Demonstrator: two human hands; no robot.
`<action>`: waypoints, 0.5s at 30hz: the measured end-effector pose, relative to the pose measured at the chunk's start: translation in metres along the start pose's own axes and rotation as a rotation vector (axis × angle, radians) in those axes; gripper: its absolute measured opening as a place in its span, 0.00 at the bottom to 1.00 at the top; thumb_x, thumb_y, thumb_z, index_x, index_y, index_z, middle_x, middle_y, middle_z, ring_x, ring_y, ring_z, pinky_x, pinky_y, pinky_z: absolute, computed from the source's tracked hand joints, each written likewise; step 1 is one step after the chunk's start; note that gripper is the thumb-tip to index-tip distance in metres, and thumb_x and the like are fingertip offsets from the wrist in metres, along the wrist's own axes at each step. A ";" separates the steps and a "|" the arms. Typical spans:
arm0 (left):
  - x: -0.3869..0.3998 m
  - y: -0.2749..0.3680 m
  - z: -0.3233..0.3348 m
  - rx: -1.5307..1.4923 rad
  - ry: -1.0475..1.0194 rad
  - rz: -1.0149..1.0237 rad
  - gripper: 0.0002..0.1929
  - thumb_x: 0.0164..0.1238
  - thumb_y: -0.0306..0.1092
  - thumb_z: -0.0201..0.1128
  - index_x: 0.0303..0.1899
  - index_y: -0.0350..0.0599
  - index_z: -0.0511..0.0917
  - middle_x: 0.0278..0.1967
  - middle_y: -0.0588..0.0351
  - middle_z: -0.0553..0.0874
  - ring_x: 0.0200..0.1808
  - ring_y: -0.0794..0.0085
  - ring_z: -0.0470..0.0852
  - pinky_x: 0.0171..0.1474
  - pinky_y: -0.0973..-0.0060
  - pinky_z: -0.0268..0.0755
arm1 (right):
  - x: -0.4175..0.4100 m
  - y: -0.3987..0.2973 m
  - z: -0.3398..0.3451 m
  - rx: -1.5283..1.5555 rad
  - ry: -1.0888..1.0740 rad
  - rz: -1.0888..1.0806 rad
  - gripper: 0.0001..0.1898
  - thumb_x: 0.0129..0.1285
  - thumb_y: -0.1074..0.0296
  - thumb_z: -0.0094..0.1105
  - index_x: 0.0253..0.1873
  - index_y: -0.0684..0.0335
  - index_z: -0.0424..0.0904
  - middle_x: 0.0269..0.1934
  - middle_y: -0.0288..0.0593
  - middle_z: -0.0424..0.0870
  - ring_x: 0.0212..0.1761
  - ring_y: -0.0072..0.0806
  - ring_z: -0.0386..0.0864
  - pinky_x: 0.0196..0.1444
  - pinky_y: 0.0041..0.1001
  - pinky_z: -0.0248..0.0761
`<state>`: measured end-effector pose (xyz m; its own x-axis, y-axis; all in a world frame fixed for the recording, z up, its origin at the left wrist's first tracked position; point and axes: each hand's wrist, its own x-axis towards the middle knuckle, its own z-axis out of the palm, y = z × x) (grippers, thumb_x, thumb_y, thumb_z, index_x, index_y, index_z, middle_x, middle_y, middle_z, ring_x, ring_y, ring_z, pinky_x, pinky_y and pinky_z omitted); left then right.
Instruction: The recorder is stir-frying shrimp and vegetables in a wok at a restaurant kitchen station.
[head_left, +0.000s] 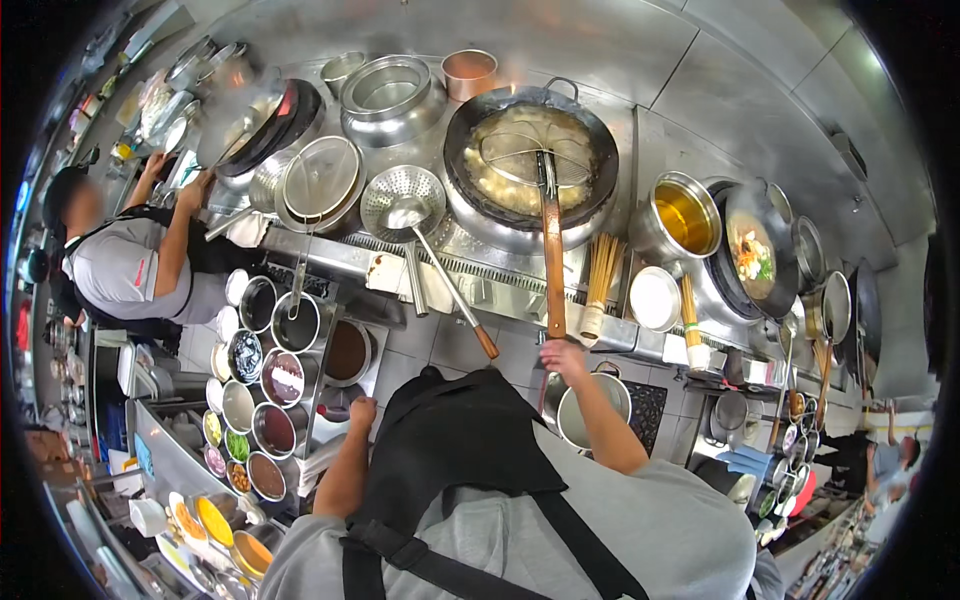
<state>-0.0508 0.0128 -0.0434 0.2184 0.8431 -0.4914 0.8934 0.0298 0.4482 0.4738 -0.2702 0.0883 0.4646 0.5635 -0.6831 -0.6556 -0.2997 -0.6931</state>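
Observation:
A wide wok (457, 169) of bubbling oil stands on the range in front of me. Across it lies a wire-mesh skimmer (536, 154), its long wooden handle (553, 277) pointing down towards me. My right hand (564, 360) is at the lower end of this handle; whether the fingers grip it is hard to tell. Low at my left side, my left hand (363, 411) is curled near a metal container; I cannot tell whether it holds anything. A ladle (457, 292) with a wooden tip rests in a perforated strainer (403, 196) left of the wok.
Bamboo wok brushes (601, 281), a white bowl (656, 300) and a pot of yellow oil (681, 217) stand right of the wok. Sauce pots (295, 322) line the left counter. A co-worker (124, 262) cooks at a steaming wok at far left. Flames show behind my wok.

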 end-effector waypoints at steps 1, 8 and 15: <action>-0.005 0.009 0.005 -0.203 0.025 -0.177 0.15 0.59 0.42 0.57 0.33 0.39 0.84 0.37 0.38 0.86 0.44 0.46 0.85 0.51 0.57 0.75 | 0.001 0.012 0.005 -0.144 -0.068 0.070 0.25 0.71 0.41 0.48 0.53 0.60 0.78 0.43 0.42 0.85 0.40 0.30 0.82 0.45 0.34 0.76; -0.044 0.139 -0.023 -0.485 -0.089 -0.120 0.09 0.59 0.34 0.62 0.35 0.38 0.83 0.26 0.55 0.85 0.29 0.72 0.83 0.37 0.73 0.76 | 0.012 -0.021 0.166 -0.345 -0.337 -0.080 0.22 0.67 0.52 0.59 0.54 0.64 0.73 0.30 0.37 0.78 0.26 0.23 0.77 0.27 0.27 0.70; -0.077 0.324 -0.025 -0.545 -0.571 0.254 0.11 0.67 0.32 0.58 0.44 0.37 0.83 0.36 0.56 0.86 0.36 0.74 0.82 0.42 0.74 0.76 | -0.066 -0.109 0.201 -0.211 -0.434 -0.314 0.13 0.64 0.70 0.59 0.51 0.66 0.71 0.21 0.34 0.71 0.12 0.20 0.69 0.12 0.23 0.58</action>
<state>0.2119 -0.0291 0.1577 0.6850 0.4617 -0.5636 0.5063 0.2547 0.8239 0.3949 -0.1205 0.2553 0.3020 0.9010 -0.3114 -0.3724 -0.1892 -0.9086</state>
